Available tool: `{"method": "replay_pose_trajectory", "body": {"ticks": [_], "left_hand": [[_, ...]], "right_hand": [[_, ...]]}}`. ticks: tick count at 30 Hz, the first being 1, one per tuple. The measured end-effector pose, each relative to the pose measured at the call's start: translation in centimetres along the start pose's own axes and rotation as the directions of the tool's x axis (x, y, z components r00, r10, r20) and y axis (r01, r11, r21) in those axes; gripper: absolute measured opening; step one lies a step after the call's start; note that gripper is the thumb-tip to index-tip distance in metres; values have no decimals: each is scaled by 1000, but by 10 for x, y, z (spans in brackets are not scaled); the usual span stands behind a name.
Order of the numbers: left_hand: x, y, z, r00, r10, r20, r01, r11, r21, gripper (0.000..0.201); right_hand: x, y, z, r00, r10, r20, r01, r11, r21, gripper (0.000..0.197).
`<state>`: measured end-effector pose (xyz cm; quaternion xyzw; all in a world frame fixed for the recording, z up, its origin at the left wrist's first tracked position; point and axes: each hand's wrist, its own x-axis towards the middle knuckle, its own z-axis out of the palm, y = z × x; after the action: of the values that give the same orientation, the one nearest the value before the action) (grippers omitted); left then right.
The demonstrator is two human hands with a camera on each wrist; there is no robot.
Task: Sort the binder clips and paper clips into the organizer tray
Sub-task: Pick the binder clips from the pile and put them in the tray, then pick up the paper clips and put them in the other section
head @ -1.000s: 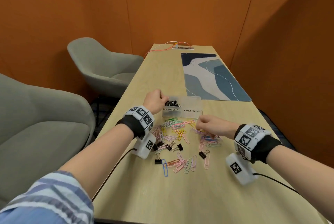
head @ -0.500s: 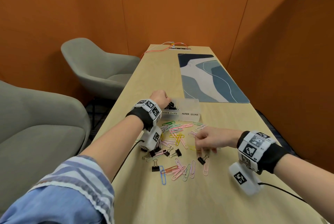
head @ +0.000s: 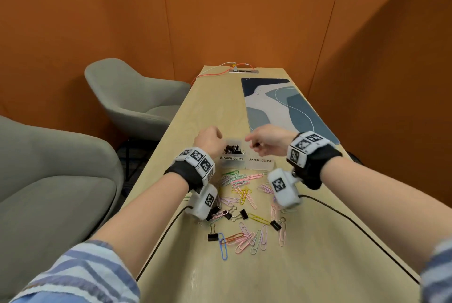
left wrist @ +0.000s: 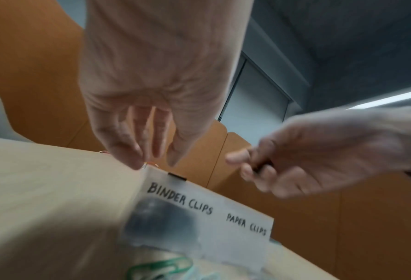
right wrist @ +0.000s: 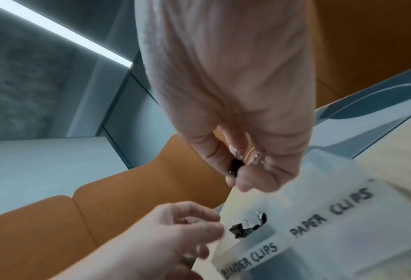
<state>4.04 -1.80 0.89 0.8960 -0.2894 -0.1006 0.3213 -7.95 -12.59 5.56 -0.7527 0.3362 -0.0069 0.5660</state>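
Observation:
A clear organizer tray (head: 259, 164) labelled BINDER CLIPS and PAPER CLIPS stands mid-table. Several black binder clips (head: 232, 148) lie in its left compartment. My right hand (head: 254, 145) hovers over the tray and pinches a black binder clip (right wrist: 235, 167) between thumb and fingers. My left hand (head: 208, 140) hangs at the tray's left end with relaxed, empty fingers (left wrist: 132, 161). In front of the tray lie several coloured paper clips (head: 242, 190) mixed with loose binder clips (head: 212, 236).
A blue patterned desk mat (head: 288, 112) lies beyond the tray on the right. Two grey armchairs (head: 137, 97) stand left of the table. A power strip (head: 243, 71) with orange cables sits at the far end. Black wrist cables trail over the near table.
My right hand has lifted from the clip pile and moved forward over the tray, carrying a binder clip. The left hand has stayed by the tray's left end.

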Motion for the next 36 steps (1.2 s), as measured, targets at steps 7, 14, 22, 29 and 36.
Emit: {"method": "replay_pose_trajectory", "body": {"ticks": [7, 14, 22, 29, 36], "left_hand": [[-2, -18, 13, 990, -132, 46, 139, 965, -223, 20], [-15, -27, 24, 994, -101, -27, 91, 962, -257, 21], [-33, -29, 22, 999, -51, 20, 54, 973, -224, 31], [-37, -22, 14, 995, -88, 41, 96, 960, -263, 26], [-29, -10, 1, 984, -111, 137, 143, 957, -252, 25]], "right_hand": [[22, -4, 25, 984, -164, -65, 146, 965, -216, 34], [16, 16, 17, 952, -293, -94, 234, 888, -395, 38], [3, 22, 16, 942, -330, -67, 296, 907, -300, 45], [-2, 17, 14, 946, -321, -40, 289, 894, -343, 43], [-32, 27, -1, 946, -324, 21, 300, 846, -440, 38]]}}
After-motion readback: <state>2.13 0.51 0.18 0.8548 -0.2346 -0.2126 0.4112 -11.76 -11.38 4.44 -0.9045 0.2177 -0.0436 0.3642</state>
